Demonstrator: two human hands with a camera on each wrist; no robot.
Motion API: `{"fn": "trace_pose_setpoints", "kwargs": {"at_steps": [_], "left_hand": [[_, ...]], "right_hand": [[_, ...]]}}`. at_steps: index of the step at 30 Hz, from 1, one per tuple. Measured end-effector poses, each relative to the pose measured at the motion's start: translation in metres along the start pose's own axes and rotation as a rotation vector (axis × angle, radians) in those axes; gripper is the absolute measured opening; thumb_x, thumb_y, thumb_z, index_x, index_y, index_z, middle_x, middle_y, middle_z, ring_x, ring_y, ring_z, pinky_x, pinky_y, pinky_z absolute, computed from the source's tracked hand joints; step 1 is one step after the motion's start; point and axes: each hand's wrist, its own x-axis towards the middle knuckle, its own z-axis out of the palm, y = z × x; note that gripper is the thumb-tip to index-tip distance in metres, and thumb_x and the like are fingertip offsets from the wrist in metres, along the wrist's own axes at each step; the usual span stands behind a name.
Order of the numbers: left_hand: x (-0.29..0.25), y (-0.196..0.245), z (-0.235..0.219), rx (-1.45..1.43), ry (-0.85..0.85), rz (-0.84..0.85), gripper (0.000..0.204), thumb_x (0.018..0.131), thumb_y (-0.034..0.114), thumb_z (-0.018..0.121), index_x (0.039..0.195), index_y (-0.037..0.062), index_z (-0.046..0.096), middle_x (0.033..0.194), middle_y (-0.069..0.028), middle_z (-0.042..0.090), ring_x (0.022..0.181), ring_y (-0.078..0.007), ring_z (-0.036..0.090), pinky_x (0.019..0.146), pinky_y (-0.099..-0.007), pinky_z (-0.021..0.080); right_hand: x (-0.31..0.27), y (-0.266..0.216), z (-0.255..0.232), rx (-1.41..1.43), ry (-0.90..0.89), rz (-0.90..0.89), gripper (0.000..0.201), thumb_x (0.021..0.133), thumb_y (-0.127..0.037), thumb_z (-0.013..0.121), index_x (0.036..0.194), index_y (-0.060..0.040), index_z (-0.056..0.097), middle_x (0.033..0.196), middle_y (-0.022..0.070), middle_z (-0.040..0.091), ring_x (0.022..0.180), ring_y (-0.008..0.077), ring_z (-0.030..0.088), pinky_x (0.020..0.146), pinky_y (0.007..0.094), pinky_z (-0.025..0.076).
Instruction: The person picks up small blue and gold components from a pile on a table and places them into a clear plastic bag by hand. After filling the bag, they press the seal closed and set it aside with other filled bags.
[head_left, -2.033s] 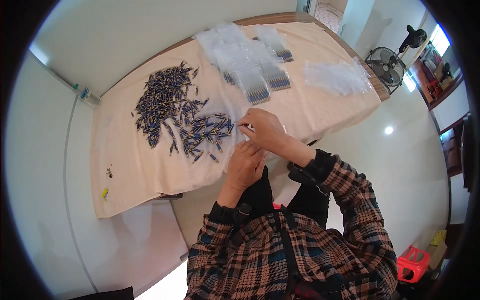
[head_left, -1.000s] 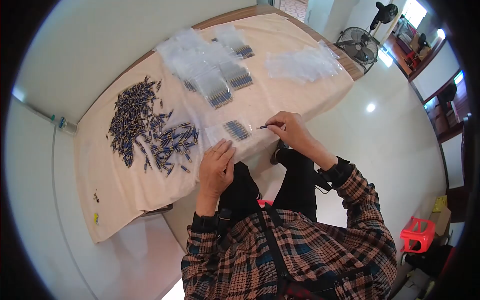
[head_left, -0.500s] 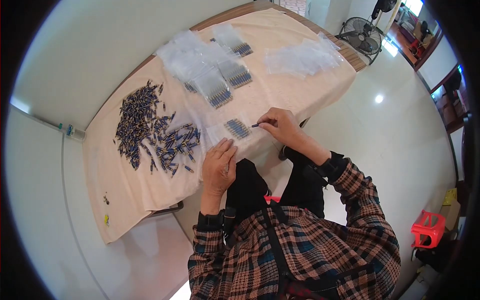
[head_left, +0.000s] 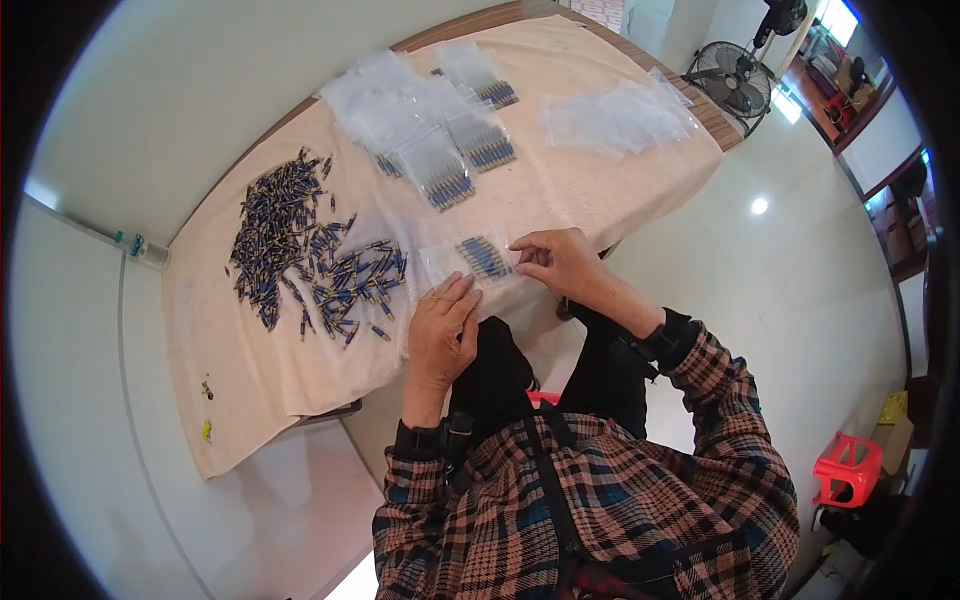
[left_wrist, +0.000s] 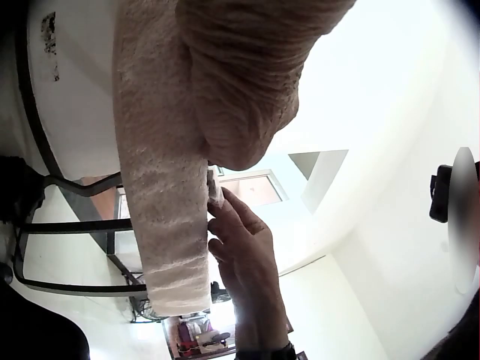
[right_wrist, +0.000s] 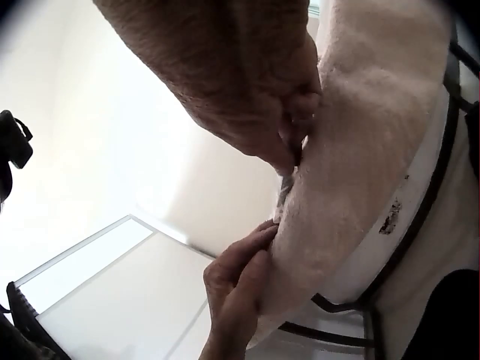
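Observation:
At the table's near edge lies a clear bag with a row of blue and brass pieces in it. The left hand rests with extended fingers on the bag's near left edge. At the bag's right end the right hand has thumb and forefinger together; in the right wrist view the right hand pinches something small and dark, mostly hidden. Left of the left hand spreads a heap of loose blue and brass pieces. Filled bags overlap beyond.
Flat bags lie at the far right of the cloth-covered table. Small bits and a yellow item are near the left corner. A fan and a red stool stand on the floor.
The right hand drew a single blue piece up to the bag's right end, and that piece is now largely hidden at the fingertips. The left hand moved from beside the right hand onto the bag's edge.

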Motion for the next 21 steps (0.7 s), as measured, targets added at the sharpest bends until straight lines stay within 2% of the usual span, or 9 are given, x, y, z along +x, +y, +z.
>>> {"fn": "trace_pose_setpoints", "kwargs": {"at_steps": [4,7,12,15,16,19,21], "left_hand": [[-0.001,-0.001,0.000,0.000,-0.001,-0.007,0.021,0.078,0.003,0.063,0.098,0.0051,0.066,0.111,-0.0114,0.064,0.111,-0.0294,0.058,0.094,-0.0398,0.043],[0.000,0.000,-0.001,-0.002,0.007,-0.001,0.020,0.077,0.003,0.063,0.097,0.0051,0.066,0.110,-0.0114,0.064,0.110,-0.0291,0.058,0.094,-0.0397,0.043],[-0.003,-0.002,-0.001,-0.026,0.019,0.021,0.021,0.076,0.000,0.063,0.096,0.0039,0.066,0.110,-0.0118,0.064,0.110,-0.0297,0.058,0.093,-0.0388,0.045],[-0.005,-0.002,0.000,-0.073,0.058,0.012,0.021,0.075,-0.003,0.062,0.095,0.0026,0.066,0.109,-0.0123,0.064,0.109,-0.0306,0.059,0.091,-0.0376,0.046],[-0.004,-0.002,0.000,-0.074,0.060,0.017,0.021,0.075,-0.003,0.062,0.095,0.0026,0.066,0.109,-0.0123,0.064,0.109,-0.0306,0.059,0.091,-0.0376,0.046],[-0.004,0.000,-0.001,-0.084,0.077,0.016,0.021,0.074,-0.004,0.062,0.094,0.0020,0.066,0.108,-0.0126,0.065,0.108,-0.0313,0.059,0.091,-0.0370,0.047],[-0.003,0.001,-0.001,-0.083,0.077,0.015,0.021,0.074,-0.004,0.062,0.094,0.0019,0.066,0.107,-0.0127,0.065,0.108,-0.0313,0.059,0.091,-0.0370,0.047]], "right_hand": [[-0.010,-0.015,0.009,-0.053,0.086,0.050,0.030,0.075,-0.007,0.072,0.103,-0.0001,0.066,0.080,0.0084,0.066,0.067,0.0166,0.060,0.065,0.0284,0.049],[-0.018,-0.015,0.019,-0.260,0.256,-0.134,0.032,0.076,-0.006,0.071,0.107,-0.0018,0.065,0.080,0.0071,0.066,0.069,0.0114,0.059,0.063,0.0256,0.048],[-0.007,0.001,0.026,-0.122,0.298,-0.072,0.033,0.076,-0.006,0.070,0.108,-0.0023,0.064,0.082,0.0073,0.066,0.072,0.0104,0.060,0.062,0.0257,0.049],[0.009,0.006,0.014,0.024,0.276,-0.031,0.033,0.076,-0.007,0.070,0.108,-0.0028,0.065,0.080,0.0076,0.066,0.070,0.0122,0.061,0.063,0.0267,0.049],[0.013,0.007,0.011,0.021,0.279,-0.034,0.033,0.076,-0.007,0.070,0.108,-0.0028,0.065,0.080,0.0076,0.066,0.070,0.0122,0.061,0.063,0.0267,0.049],[0.024,0.010,0.003,0.026,0.203,0.015,0.031,0.076,-0.004,0.067,0.106,0.0002,0.063,0.075,0.0109,0.064,0.070,0.0200,0.063,0.069,0.0296,0.051],[0.027,0.010,0.005,0.019,0.216,0.008,0.029,0.076,-0.005,0.067,0.105,0.0003,0.064,0.074,0.0111,0.064,0.069,0.0207,0.063,0.069,0.0301,0.051]]}}
